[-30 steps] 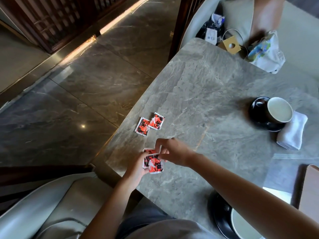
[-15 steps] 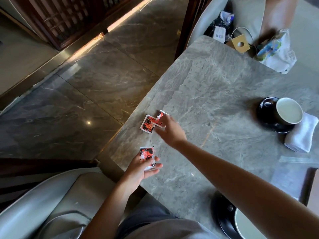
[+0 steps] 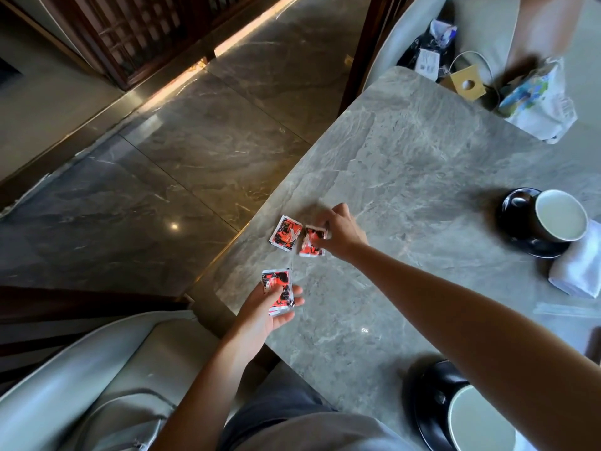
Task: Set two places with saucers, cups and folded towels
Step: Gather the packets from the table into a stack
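At the far right of the grey marble table (image 3: 422, 177) a black saucer (image 3: 517, 216) carries a cup (image 3: 561, 219) with a white inside, and a folded white towel (image 3: 582, 271) lies against it. A second black saucer (image 3: 432, 395) with a cup (image 3: 478, 421) sits at the near edge under my right forearm. My left hand (image 3: 266, 310) holds a small stack of red-and-black packets (image 3: 278, 288) over the table's left edge. My right hand (image 3: 338, 232) pinches one packet (image 3: 312, 244) lying beside another packet (image 3: 286, 231).
Grey padded chairs stand near left (image 3: 81, 385) and at the far end (image 3: 406, 34). The far chair's seat holds a cardboard piece (image 3: 466, 83), cables and a printed plastic bag (image 3: 536, 99). Polished stone floor lies left of the table.
My right hand left the stack in my left hand and reached forward to the two packets on the table, gripping the right one. The left hand turned its palm up with the stack.
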Motion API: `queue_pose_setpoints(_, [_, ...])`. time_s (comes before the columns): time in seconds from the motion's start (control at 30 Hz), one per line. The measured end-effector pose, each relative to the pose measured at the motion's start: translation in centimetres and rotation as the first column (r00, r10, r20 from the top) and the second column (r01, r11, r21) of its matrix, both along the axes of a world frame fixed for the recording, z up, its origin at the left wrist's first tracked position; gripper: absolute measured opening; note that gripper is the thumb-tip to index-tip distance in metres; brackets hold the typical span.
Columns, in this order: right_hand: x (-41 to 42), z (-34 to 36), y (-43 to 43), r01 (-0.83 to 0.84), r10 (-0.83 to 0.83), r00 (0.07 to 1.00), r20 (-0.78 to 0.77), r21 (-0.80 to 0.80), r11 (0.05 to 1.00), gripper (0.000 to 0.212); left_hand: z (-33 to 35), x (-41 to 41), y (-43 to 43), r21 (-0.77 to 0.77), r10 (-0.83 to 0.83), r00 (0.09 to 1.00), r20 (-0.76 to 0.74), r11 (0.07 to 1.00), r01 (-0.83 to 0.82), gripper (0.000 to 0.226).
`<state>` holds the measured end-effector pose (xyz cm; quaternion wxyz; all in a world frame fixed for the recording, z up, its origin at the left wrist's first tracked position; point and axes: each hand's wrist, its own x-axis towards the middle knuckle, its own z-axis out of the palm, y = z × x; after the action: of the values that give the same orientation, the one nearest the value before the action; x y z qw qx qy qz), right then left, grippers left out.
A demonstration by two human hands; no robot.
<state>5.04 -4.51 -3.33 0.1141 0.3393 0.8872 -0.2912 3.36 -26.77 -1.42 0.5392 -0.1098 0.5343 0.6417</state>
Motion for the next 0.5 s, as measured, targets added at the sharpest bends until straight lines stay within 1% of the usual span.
queue_pose_setpoints(0.07, [1.7,0.0,-0.1,-0.071,0.071,0.997,-0.015,-0.009,0.997,0.041,-0.1,0.0,0.0,-0.002,-0.025,0.999,-0.027,1.000,0.025,0.012])
queue_pose_setpoints(0.17, [4.6,0.0,-0.6,-0.155,0.155,0.988,0.004,-0.011,0.988,0.039,-0.5,-0.1,0.2,0.002,-0.028,1.000,-0.009,1.000,0.028,0.012])
queue_pose_setpoints(0.23, [5.9,0.3,-0.8,-0.163,0.164,0.986,0.029,-0.018,0.986,0.030,-0.9,-0.1,0.4,-0.017,-0.021,1.000,0.015,1.000,0.022,0.013])
queue_pose_setpoints(0.27, [6.2,0.7,-0.8,-0.149,0.151,0.988,0.038,-0.058,0.987,0.023,-1.2,-0.1,0.4,-0.028,-0.014,0.999,0.031,1.000,0.015,0.013])
queue_pose_setpoints(0.3, [6.3,1.2,-0.8,-0.135,0.142,0.989,0.039,-0.140,0.981,0.014,-1.3,0.0,0.5,-0.037,-0.009,0.999,0.048,0.999,0.010,0.013])
queue_pose_setpoints(0.33, [6.4,1.9,-0.7,-0.138,0.151,0.988,0.034,-0.256,0.957,0.010,-1.5,0.0,0.6,-0.047,-0.012,0.998,0.063,0.999,0.015,0.013])
queue_pose_setpoints(0.4, [6.3,3.4,-1.0,-0.168,0.213,0.977,0.032,-0.504,0.847,0.010,-1.6,0.4,1.1,-0.093,-0.037,0.995,0.097,0.995,0.046,0.012])
queue_pose_setpoints(0.43, [6.2,4.0,-1.4,-0.174,0.236,0.971,0.029,-0.592,0.787,0.012,-1.5,0.7,1.3,-0.133,-0.040,0.991,0.126,0.990,0.056,0.014])
queue_pose_setpoints(0.47, [6.1,4.5,-2.1,-0.183,0.253,0.967,0.018,-0.641,0.746,0.013,-1.4,0.9,1.4,-0.167,-0.041,0.987,0.157,0.984,0.067,0.020])
queue_pose_setpoints(0.5, [6.0,4.8,-2.8,-0.194,0.260,0.966,0.004,-0.655,0.730,0.014,-1.3,1.1,1.4,-0.170,-0.052,0.981,0.188,0.982,0.085,0.029])
